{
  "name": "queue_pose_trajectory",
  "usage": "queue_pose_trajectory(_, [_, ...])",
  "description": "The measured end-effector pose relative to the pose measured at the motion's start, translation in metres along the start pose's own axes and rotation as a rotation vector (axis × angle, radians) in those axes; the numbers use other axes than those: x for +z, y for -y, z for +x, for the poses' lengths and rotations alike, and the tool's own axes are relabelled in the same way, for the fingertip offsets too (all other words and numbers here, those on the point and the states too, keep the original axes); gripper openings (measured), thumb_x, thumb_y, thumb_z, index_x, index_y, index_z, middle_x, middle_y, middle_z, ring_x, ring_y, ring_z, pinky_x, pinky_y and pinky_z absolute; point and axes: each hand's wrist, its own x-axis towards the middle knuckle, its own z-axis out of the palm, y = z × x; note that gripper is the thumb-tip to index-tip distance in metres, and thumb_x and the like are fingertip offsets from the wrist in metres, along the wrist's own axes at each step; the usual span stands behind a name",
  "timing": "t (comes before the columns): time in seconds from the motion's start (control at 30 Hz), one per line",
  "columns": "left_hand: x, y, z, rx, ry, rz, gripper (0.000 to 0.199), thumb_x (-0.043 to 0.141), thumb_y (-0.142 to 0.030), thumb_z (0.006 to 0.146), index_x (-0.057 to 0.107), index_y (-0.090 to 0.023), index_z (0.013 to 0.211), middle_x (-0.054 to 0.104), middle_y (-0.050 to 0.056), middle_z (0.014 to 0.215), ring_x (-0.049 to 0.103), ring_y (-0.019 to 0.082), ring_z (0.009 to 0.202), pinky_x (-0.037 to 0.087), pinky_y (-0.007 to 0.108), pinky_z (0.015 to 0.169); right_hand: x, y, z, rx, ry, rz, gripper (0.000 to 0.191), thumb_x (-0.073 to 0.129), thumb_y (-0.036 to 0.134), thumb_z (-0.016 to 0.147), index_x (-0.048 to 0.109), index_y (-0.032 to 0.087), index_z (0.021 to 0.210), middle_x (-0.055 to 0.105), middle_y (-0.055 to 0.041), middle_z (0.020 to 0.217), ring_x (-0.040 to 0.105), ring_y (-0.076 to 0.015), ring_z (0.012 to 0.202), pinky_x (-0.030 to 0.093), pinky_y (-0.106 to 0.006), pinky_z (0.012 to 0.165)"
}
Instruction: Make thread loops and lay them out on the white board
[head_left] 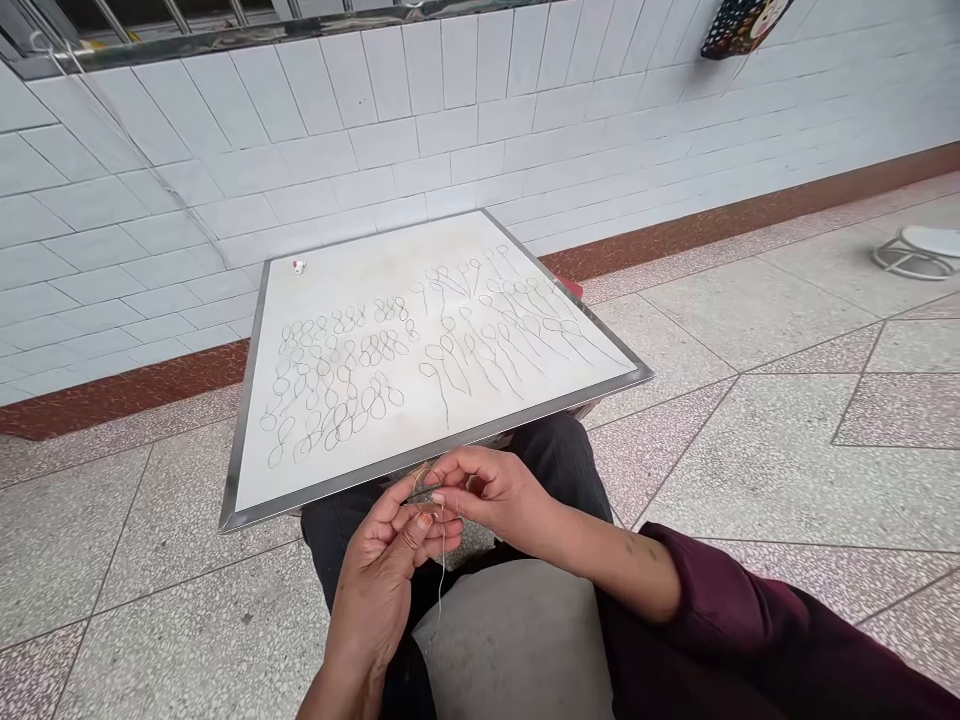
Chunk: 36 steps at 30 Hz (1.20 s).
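Note:
My left hand (386, 560) and my right hand (499, 495) meet over my lap, just in front of the board's near edge. Both are closed, fingertips pinching a thin looped cord (441, 580) whose pale end hangs down. A short dark, thin piece also shows between the fingers; its kind is unclear. On the white board (360, 250) lie several rows of thin cord loops. Twisted figure-eight loops (337, 420) fill the left part, while single loops with long tails (487, 360) spread over the right part.
The metal-edged board stands before my knees, near a white tiled wall (315, 150). A small white and red item (299, 267) lies at its far left corner. A grey cloth (517, 640) covers my lap. At far right a round stool (919, 250) stands on the floor.

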Motion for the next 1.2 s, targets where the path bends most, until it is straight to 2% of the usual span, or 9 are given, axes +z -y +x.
queue_pose_trajectory(0.23, [-0.002, 0.0, 0.002, 0.003, -0.047, 0.05, 0.056, 0.084, -0.032, 0.074, 0.067, -0.023, 0.127, 0.075, 0.002, 0.082, 0.075, 0.021, 0.079, 0.062, 0.034, 0.074, 0.0, -0.001, 0.0, 0.01, -0.021, -0.051, 0.009, 0.071, 0.026, 0.082, 0.07, 0.02, 0.089, 0.071, 0.0011, 0.081, 0.065, -0.0111, 0.068, 0.053, -0.023, 0.061])
queue_pose_trajectory(0.43, [-0.004, -0.004, 0.002, 0.103, -0.118, 0.157, 0.053, 0.083, -0.032, 0.074, 0.069, -0.024, 0.125, 0.073, 0.001, 0.082, 0.07, 0.019, 0.086, 0.059, 0.028, 0.073, 0.001, 0.0, 0.001, 0.011, -0.016, -0.071, 0.007, 0.07, 0.026, 0.083, 0.068, 0.021, 0.089, 0.069, 0.0037, 0.069, 0.064, -0.0114, 0.06, 0.052, -0.023, 0.056])
queue_pose_trajectory(0.63, [-0.002, -0.003, 0.002, 0.159, -0.147, 0.171, 0.05, 0.085, -0.031, 0.07, 0.072, -0.021, 0.117, 0.07, -0.001, 0.073, 0.065, 0.014, 0.071, 0.056, 0.025, 0.068, 0.003, 0.002, 0.001, 0.056, 0.001, 0.001, 0.015, 0.073, 0.034, 0.082, 0.067, 0.021, 0.087, 0.067, 0.0042, 0.068, 0.065, -0.0118, 0.06, 0.054, -0.024, 0.057])
queue_pose_trajectory(0.73, [0.0, -0.004, 0.002, 0.194, -0.158, 0.208, 0.047, 0.085, -0.031, 0.07, 0.073, -0.022, 0.115, 0.069, -0.001, 0.073, 0.065, 0.014, 0.07, 0.056, 0.026, 0.069, 0.003, 0.0, 0.002, 0.093, 0.02, 0.062, 0.018, 0.073, 0.036, 0.082, 0.066, 0.02, 0.087, 0.066, 0.0038, 0.068, 0.066, -0.0122, 0.063, 0.054, -0.025, 0.059])
queue_pose_trajectory(1.07, [0.003, -0.005, 0.001, 0.151, -0.136, 0.274, 0.04, 0.083, -0.033, 0.071, 0.075, -0.022, 0.108, 0.071, 0.001, 0.076, 0.068, 0.018, 0.075, 0.057, 0.028, 0.068, 0.005, -0.01, 0.003, 0.152, 0.048, 0.15, 0.031, 0.075, 0.047, 0.08, 0.064, 0.018, 0.083, 0.066, 0.0026, 0.066, 0.065, -0.0123, 0.063, 0.055, -0.026, 0.062])
queue_pose_trajectory(1.2, [0.002, -0.006, 0.0, 0.129, -0.106, 0.27, 0.04, 0.083, -0.032, 0.072, 0.075, -0.022, 0.11, 0.073, 0.002, 0.078, 0.069, 0.017, 0.076, 0.057, 0.03, 0.074, 0.004, -0.009, 0.004, 0.162, 0.059, 0.149, 0.031, 0.075, 0.047, 0.081, 0.064, 0.018, 0.082, 0.066, 0.0022, 0.068, 0.066, -0.0123, 0.063, 0.056, -0.027, 0.063])
